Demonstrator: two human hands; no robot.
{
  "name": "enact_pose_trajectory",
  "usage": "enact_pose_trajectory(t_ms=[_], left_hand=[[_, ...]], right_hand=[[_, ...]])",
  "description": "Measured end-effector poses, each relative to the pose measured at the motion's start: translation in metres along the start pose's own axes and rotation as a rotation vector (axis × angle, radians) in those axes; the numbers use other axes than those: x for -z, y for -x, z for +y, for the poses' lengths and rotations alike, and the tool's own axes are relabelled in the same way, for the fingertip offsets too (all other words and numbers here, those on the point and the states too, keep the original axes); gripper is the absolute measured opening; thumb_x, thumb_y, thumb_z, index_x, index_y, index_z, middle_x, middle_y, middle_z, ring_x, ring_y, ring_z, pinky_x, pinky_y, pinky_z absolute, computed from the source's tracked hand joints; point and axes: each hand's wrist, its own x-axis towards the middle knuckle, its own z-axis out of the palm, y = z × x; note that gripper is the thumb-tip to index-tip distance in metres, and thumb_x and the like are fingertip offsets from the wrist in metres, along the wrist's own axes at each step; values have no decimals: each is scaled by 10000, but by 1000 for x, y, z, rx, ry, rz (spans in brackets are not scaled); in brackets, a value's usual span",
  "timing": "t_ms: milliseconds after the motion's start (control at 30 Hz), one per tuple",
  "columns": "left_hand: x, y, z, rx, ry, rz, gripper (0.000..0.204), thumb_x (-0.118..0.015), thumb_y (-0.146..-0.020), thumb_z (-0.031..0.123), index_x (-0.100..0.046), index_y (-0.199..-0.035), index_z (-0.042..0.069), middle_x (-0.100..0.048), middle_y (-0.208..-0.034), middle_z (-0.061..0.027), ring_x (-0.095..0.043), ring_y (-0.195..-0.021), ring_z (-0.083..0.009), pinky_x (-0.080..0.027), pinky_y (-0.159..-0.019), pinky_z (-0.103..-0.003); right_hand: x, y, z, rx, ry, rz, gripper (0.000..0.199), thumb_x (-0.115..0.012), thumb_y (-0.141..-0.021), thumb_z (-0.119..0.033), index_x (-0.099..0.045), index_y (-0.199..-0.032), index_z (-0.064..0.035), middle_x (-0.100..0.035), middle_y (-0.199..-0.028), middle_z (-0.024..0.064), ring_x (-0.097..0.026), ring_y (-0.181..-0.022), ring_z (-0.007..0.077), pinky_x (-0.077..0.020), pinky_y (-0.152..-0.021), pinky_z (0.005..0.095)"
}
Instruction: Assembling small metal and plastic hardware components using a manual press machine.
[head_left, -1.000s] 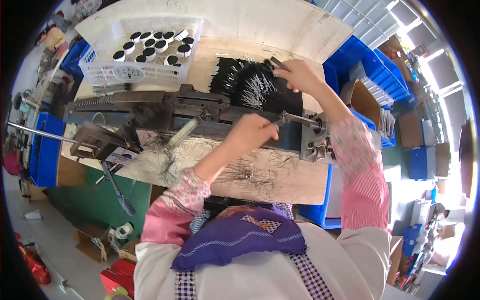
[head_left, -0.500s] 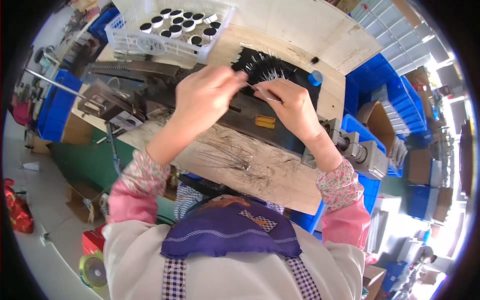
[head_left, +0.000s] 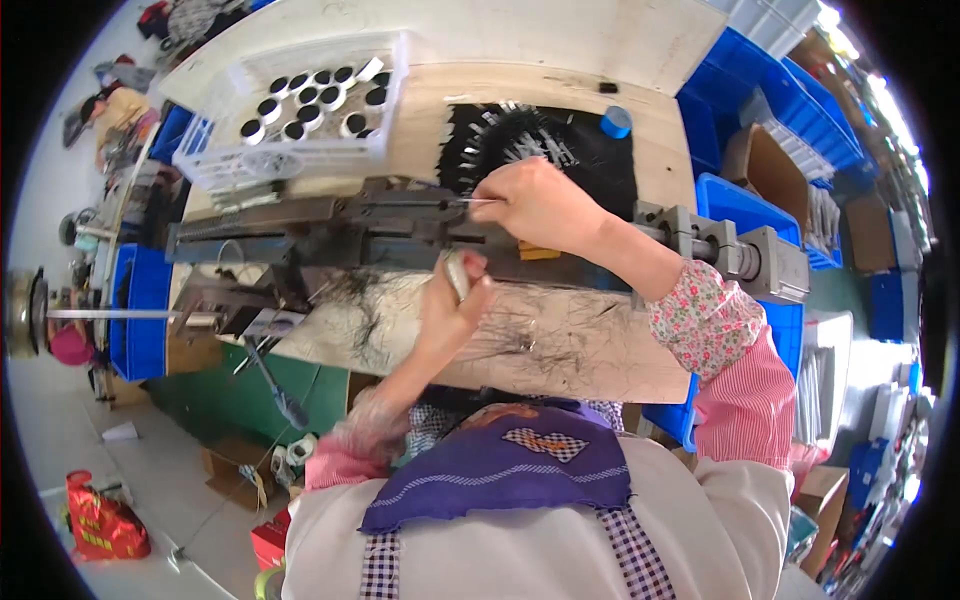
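Both hands have dropped apart since half a second ago: then they met over the black bristle pile, now the left sits low at the machine's near edge and the right has come down onto the machine top.

Going from my left: a blue bin (head_left: pixel 140 320) stands by the bench end, with a thin steel rod (head_left: pixel 120 314) lying across it. Above, a white basket (head_left: pixel 290 140) holds black-and-white round caps (head_left: pixel 320 100). The long dark metal machine (head_left: pixel 330 225) runs across the wooden bench (head_left: pixel 560 350), which is strewn with loose black hairs.

My left hand (head_left: pixel 450 305) is curled around a pale handle (head_left: pixel 457 272), fingers closed on it, just below the machine's front edge. My right hand (head_left: pixel 540 205) rests on the machine, thumb and forefinger pinched narrow on a thin wire (head_left: pixel 470 201) that points left along the machine's top. Just behind that hand lies the bristle pile (head_left: pixel 520 140) on a black mat, with a blue tape roll (head_left: pixel 616 122) at its far right corner.

Further right, the machine's grey block end (head_left: pixel 750 255) sticks out over more blue crates (head_left: pixel 780 100).
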Motion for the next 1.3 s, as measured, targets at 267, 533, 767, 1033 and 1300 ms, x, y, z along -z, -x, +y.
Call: enact_pose_trajectory(t_ms=[267,533,767,1033,1300], left_hand=[[-4,8,3,231,412,-81,234,-506,-884,-5,-428,-1102,28,-518,-764,-33,-515,-555,-85,-422,-449,-235],[0,6,-1,187,247,-159,240,-497,-897,-16,-402,-1113,29,-500,-753,-28,-502,-574,-72,-422,-498,-221],[-4,7,4,263,346,-91,191,-512,-891,-24,-468,-1073,11,-519,-733,1,-450,-592,-36,-357,-516,-198],[-6,7,4,116,252,-101,237,-549,-907,25,-469,-1130,22,-489,-712,22,-451,-528,-37,-369,-449,-192],[74,67,-1,230,242,352,264,-500,-970,263,-561,-966,6,-541,-645,-22,-481,-517,-71,-363,-457,-211]], right_hand=[[124,-85,180,-539,557,-92,254,-515,-885,-258,-661,-916,-51,-658,-725,125,-659,-635,231,-513,-675,376],[98,-73,304,-612,888,-299,253,-539,-802,-68,-670,-1017,-82,-673,-951,187,-662,-945,311,-528,-792,452],[118,-74,206,24,882,-258,40,-555,-824,-136,-574,-807,-105,-620,-737,101,-632,-699,304,-484,-558,434],[96,-12,144,160,886,-567,278,-582,-795,-130,-613,-1072,-137,-627,-734,87,-639,-707,286,-503,-590,407],[84,53,-59,-137,147,-142,228,-594,-820,-82,-656,-1032,-26,-683,-910,133,-670,-803,200,-516,-710,300]])
